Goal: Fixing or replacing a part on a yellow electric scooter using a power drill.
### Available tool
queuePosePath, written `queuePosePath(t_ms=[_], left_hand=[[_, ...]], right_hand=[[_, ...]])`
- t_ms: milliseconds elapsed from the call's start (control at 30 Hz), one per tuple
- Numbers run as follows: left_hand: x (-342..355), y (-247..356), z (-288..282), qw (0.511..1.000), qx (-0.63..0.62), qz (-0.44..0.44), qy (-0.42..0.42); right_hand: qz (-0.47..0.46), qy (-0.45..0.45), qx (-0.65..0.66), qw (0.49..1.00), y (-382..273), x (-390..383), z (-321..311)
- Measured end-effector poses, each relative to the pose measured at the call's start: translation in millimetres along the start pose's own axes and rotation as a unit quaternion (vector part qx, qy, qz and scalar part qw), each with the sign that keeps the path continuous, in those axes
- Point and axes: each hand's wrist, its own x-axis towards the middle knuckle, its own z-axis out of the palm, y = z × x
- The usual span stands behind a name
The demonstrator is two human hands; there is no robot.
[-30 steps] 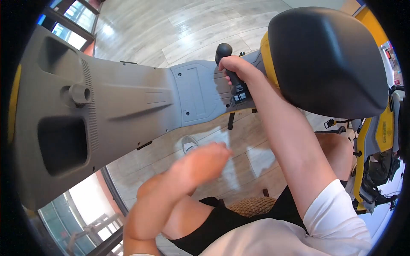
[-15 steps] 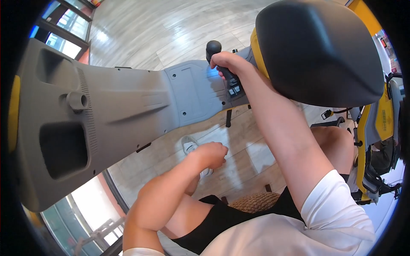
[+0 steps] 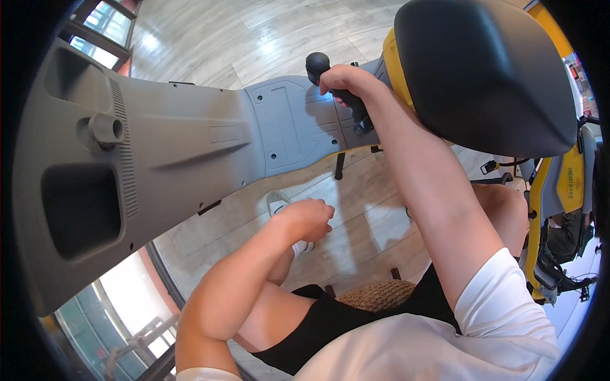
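Note:
My right hand [image 3: 348,79] is wrapped round the handle of a black cordless drill [image 3: 318,64]. The drill stands over the scooter's grey footboard panel [image 3: 289,127], and a bluish light glows on the panel beside it. Its working tip is hidden from me. Lower down, my left hand [image 3: 311,217] hovers in front of the footboard's near edge with its fingers curled together. Whatever those fingers hold, if anything, I cannot make out. Dark screw holes [image 3: 273,156] show at the panel's corners.
A large black seat [image 3: 486,76] rises at the right, close to my right forearm. The grey front shield [image 3: 152,209] with two pockets and a round boss [image 3: 111,130] fills the left. Below me is a woven stool [image 3: 376,295]. Another yellow-and-grey scooter [image 3: 565,184] stands at far right.
The drill's lower end has swung under my right wrist and shows less. My left hand stays curled, about where it was. The whole view has shifted slightly.

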Motion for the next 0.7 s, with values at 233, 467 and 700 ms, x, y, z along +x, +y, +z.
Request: queuePosePath(t_ms=[233, 467, 700], left_hand=[[0, -1, -1, 1.0, -0.006, 0.013, 0.007], [1, -2, 0, 1.0, -0.001, 0.021, 0.01], [1, -3, -3, 1.0, 0.001, 0.02, 0.01]], right_hand=[[0.013, -0.021, -0.063, 0.998, -1, 0, 2], [0.004, -0.024, 0.059, 0.998, 4, 0, 2], [0.006, -0.018, 0.195, 0.981, 8, 9, 1]])
